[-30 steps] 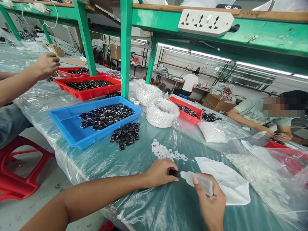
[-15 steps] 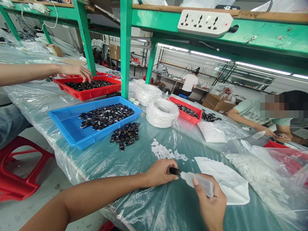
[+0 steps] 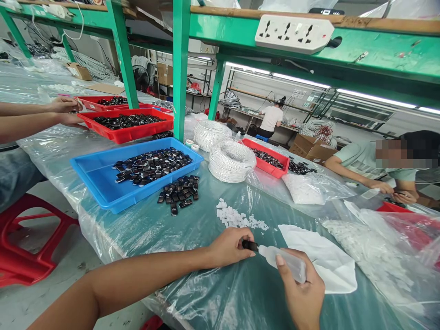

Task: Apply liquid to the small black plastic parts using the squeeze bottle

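My left hand [image 3: 227, 246] pinches a small black case [image 3: 249, 245] between thumb and bent fingers, hiding one end; I judge this keeps it steady, its free end facing the bottle [image 3: 290, 265]. My right hand [image 3: 304, 286] curls round that bottle, thumb pressed on its side, probably to govern its tilt. The narrow tip sits right at the case, though I cannot tell whether they touch. Nothing stands between the two.

White bits [image 3: 232, 215] lie just past my left knuckles, and a white sheet [image 3: 323, 261] spreads beside my right hand. Farther off, a loose black pile [image 3: 180, 192] lies by the blue tray [image 3: 90, 172], a wire coil [image 3: 232, 162] stands beyond, and a clear bag [image 3: 378, 259] crowds my right side.
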{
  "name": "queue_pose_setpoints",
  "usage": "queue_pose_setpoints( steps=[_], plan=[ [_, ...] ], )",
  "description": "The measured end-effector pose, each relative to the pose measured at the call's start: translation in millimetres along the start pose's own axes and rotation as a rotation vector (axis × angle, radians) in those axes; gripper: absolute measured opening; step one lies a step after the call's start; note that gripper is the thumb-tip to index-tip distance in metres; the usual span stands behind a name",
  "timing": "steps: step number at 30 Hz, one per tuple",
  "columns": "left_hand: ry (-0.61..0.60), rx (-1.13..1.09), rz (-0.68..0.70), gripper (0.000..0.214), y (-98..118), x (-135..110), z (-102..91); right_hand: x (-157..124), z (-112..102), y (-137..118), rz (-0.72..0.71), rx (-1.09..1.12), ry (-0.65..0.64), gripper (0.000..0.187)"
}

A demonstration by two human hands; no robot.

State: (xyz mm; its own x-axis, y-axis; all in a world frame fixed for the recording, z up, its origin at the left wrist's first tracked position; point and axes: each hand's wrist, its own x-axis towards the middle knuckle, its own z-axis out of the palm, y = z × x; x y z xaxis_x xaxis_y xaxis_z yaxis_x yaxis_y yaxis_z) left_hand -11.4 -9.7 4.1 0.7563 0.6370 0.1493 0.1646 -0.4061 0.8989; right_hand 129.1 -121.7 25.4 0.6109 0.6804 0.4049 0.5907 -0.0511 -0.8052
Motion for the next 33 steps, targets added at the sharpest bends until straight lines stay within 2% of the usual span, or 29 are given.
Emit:
queue_pose_setpoints(
  steps=[8, 18, 33],
  plan=[
    [-0.036, -0.02, -0.002, 0.023, -1.0, 0.0, -0.1, -0.1, 2.5, -1.5, 0.03, 0.07, 0.008, 0.043],
    [-0.022, -0.018, 0.028, 0.02, -2.6, -0.2, 1.2, 1.6, 1.2, -4.6, 0.141, 0.224, -0.059, 0.037],
    [-0.03, 0.023, 0.103, 0.029, 0.4, -1.0, 0.0, 4.3, 0.7, -5.9, 0.205, 0.216, -0.025, 0.037]
  ],
)
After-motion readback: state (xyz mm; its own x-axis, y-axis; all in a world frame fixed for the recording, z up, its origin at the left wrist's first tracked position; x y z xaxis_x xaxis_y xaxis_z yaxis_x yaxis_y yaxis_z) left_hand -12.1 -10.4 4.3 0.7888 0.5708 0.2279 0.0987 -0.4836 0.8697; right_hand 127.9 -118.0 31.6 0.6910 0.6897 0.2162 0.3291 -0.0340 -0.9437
